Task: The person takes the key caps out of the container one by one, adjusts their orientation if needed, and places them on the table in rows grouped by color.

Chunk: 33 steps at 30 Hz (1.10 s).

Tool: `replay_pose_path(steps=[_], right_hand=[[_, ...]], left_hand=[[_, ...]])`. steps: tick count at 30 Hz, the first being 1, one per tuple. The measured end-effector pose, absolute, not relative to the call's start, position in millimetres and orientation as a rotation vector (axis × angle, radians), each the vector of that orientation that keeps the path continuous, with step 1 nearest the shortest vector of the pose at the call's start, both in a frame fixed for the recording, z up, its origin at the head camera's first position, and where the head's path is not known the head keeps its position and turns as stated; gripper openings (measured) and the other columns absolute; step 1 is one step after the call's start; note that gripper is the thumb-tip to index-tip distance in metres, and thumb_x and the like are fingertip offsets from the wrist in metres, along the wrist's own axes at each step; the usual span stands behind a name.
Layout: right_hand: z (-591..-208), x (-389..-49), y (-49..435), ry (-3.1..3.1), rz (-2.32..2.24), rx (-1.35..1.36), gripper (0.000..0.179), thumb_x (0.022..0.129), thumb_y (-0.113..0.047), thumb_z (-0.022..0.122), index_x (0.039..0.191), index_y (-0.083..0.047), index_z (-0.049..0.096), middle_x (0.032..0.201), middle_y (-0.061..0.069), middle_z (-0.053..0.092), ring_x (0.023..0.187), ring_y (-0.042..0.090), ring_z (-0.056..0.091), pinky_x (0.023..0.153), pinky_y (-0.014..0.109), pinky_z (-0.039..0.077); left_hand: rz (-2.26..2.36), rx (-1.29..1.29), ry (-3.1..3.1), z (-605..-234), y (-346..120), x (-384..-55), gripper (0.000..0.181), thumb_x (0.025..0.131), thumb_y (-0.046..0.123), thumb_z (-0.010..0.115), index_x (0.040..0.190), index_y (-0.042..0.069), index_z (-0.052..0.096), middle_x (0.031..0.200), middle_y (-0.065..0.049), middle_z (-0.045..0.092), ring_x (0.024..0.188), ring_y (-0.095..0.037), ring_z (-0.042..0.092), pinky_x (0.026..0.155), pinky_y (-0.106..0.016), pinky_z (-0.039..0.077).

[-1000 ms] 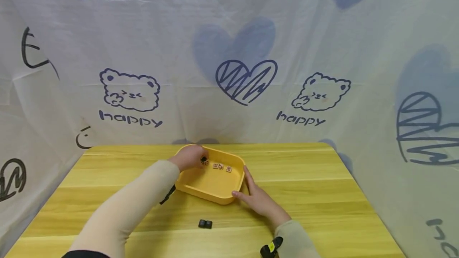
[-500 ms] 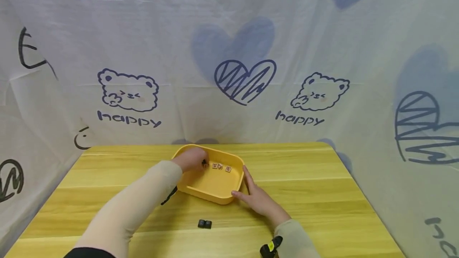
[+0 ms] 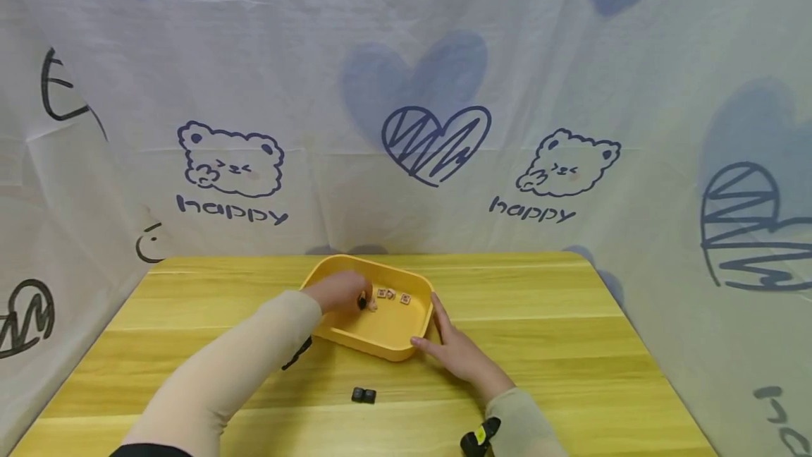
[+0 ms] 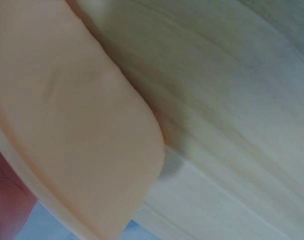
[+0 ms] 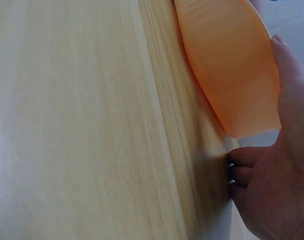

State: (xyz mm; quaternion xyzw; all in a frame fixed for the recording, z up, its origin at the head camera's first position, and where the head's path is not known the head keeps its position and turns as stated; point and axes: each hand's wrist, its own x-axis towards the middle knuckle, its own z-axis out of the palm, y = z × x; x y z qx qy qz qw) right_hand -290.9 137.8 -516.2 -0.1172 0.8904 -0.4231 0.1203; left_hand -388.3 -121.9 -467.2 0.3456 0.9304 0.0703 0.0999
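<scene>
While the left hand (image 3: 339, 290) pinches a small black piece (image 3: 362, 302) inside the yellow tray (image 3: 383, 330) at lower centre, the right hand (image 3: 462, 355), its fingers loosely extended against the tray's right end, had best brace lightly, so nothing slides or bumps the small patterned blocks (image 3: 405, 298).

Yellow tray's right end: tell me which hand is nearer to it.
Right. The right hand touches that end of the yellow tray from outside; the left hand is inside, toward the opposite end.
</scene>
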Motion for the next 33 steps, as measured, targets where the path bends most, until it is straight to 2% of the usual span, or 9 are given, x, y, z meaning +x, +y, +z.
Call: replay_pose_path(steps=[5, 13, 21, 33], right_hand=[[-517, -292, 137, 2.601, -1.241, -0.342, 0.096, 0.093, -0.053, 0.059, 0.157, -0.025, -0.006, 0.159, 0.016, 0.018, 0.14, 0.044, 0.024, 0.111, 0.058, 0.021], [-518, -292, 136, 2.601, -1.243, -0.338, 0.095, 0.092, -0.055, 0.058, 0.157, -0.028, -0.006, 0.158, 0.017, 0.02, 0.139, 0.045, 0.026, 0.11, 0.059, 0.023], [-519, -290, 135, 2.608, -1.242, -0.327, 0.095, 0.093, -0.055, 0.058, 0.157, -0.029, -0.007, 0.158, 0.016, 0.019, 0.139, 0.045, 0.026, 0.109, 0.06, 0.023], [-518, -289, 135, 2.602, -1.251, -0.323, 0.094, 0.093, -0.053, 0.058, 0.157, -0.027, -0.007, 0.159, 0.016, 0.017, 0.14, 0.045, 0.024, 0.111, 0.059, 0.021]], left_hand=[[0.134, 0.982, 2.73, -472, -125, -386, 0.017, 0.081, 0.004, 0.076, 0.09, 0.017, 0.073, 0.086, 0.004, 0.065, 0.075, -0.013, 0.055, 0.074, -0.032, 0.049], [0.156, 1.068, 2.72, -474, -136, -388, 0.016, 0.078, 0.005, 0.078, 0.085, 0.017, 0.07, 0.081, 0.007, 0.062, 0.071, -0.011, 0.053, 0.07, -0.03, 0.048], [0.263, 1.195, 2.706, -442, -144, -381, 0.017, 0.076, 0.005, 0.082, 0.082, 0.01, 0.067, 0.078, 0.001, 0.062, 0.07, -0.012, 0.053, 0.07, -0.031, 0.049], [0.387, 1.217, 2.76, -422, -149, -363, 0.023, 0.076, 0.005, 0.083, 0.082, 0.012, 0.062, 0.073, 0.007, 0.053, 0.068, -0.011, 0.047, 0.065, -0.028, 0.044]])
